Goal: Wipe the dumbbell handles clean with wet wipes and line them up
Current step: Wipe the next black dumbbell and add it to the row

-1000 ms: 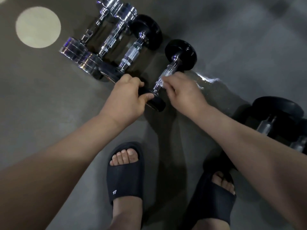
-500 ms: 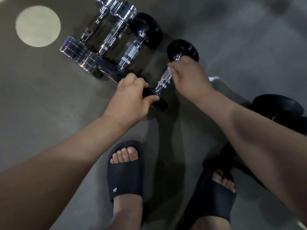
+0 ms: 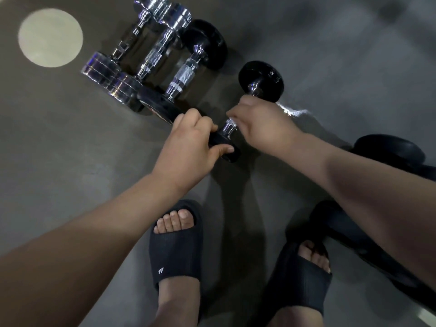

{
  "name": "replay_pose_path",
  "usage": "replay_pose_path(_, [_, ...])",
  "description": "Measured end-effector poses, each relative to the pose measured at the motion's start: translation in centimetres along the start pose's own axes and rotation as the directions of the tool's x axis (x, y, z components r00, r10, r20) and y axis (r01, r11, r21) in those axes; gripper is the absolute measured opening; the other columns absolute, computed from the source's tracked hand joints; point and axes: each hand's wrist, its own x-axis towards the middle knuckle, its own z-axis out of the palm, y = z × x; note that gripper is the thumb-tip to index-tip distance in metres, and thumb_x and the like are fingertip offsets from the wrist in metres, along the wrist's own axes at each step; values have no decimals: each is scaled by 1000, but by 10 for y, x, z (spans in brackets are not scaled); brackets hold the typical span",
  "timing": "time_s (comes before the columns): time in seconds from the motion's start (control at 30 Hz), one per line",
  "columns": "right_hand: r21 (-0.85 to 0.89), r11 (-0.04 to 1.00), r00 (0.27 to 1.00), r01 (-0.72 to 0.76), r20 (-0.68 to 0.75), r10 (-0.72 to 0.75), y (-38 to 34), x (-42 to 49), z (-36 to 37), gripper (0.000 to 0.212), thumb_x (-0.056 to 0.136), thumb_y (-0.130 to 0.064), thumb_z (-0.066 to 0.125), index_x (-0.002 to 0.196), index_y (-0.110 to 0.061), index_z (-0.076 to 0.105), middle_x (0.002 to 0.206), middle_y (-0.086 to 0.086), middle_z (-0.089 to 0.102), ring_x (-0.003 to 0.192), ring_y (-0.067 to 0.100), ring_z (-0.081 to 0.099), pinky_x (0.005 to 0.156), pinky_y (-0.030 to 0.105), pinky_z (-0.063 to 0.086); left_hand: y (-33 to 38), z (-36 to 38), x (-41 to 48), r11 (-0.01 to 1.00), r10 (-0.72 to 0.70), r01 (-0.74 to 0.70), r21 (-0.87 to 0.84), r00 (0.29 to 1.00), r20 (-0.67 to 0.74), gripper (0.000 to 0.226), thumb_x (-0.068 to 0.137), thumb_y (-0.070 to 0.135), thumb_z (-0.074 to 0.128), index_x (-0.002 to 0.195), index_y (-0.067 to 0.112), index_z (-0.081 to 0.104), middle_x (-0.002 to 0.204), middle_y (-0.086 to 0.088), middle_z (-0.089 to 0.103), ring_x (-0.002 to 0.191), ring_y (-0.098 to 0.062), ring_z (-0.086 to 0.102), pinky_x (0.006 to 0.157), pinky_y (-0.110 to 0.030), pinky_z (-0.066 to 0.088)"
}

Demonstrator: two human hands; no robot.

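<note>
Between both hands: left hand [image 3: 188, 147] grips dumbbell [image 3: 260, 81] end, right hand [image 3: 264, 128] its handle.

A grey floor [image 3: 59, 161] fills the view, smooth and faintly mottled. A pale round patch [image 3: 50, 37] lies on it at the upper left, well apart from the left slipper [image 3: 175, 246]. That slipper is dark, open-toed, with a small white mark on its strap, and bare toes show at its front. The right slipper [image 3: 298, 279], the same dark kind, stands to the right of it, near but apart, angled slightly outward. Soft shadows fall on the floor between the two slippers.
</note>
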Motion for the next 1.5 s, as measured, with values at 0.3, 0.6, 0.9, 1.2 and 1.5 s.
replay_pose_path(0.3, [-19, 999, 996, -28, 80, 29, -7, 6, -7, 20, 97, -16, 56, 105, -8, 72, 99, 15, 59, 84, 36, 60, 69, 43, 51, 3, 3, -2, 1000, 8, -8, 25, 1000, -10, 53, 75, 50, 80, 99, 5, 67, 97, -9, 52, 95, -29, 51, 86, -31, 42])
replay_pose_path(0.6, [-74, 937, 929, -342, -179, 325, 15, 8, 5, 21, 102, -16, 45, 109, -7, 62, 101, 19, 57, 77, 38, 56, 62, 36, 37, 5, 2, -4, 999, 16, -15, 47, 1000, -26, 56, 78, 54, 73, 102, 4, 67, 96, -7, 53, 94, -26, 50, 84, -34, 47])
replay_pose_path(0.9, [205, 967, 943, -149, -265, 201, -2, 4, 19, 23, 98, -16, 57, 111, -6, 73, 99, 15, 66, 89, 33, 65, 78, 35, 49, -13, -9, -2, 988, -43, 53, 142, 997, -67, 55, 89, 52, 65, 122, 8, 68, 106, -7, 65, 107, -31, 50, 94, -31, 38])
replay_pose_path(1.2, [203, 975, 952, -91, -269, 145, 3, 15, 19, 21, 95, -14, 59, 107, -7, 74, 99, 14, 66, 89, 32, 66, 76, 36, 53, -16, -16, 0, 990, -16, 26, 140, 997, -72, 29, 94, 38, 65, 118, 22, 70, 108, 1, 63, 106, -28, 47, 93, -33, 39])
replay_pose_path(1.5, [246, 958, 941, -149, -263, 214, 5, 19, 26, 21, 98, -20, 54, 107, -8, 69, 102, 12, 64, 90, 29, 63, 80, 36, 51, -19, -18, -1, 965, 8, 16, 260, 996, -93, 61, 92, 61, 54, 125, 12, 70, 107, -2, 64, 109, -30, 47, 92, -41, 45])
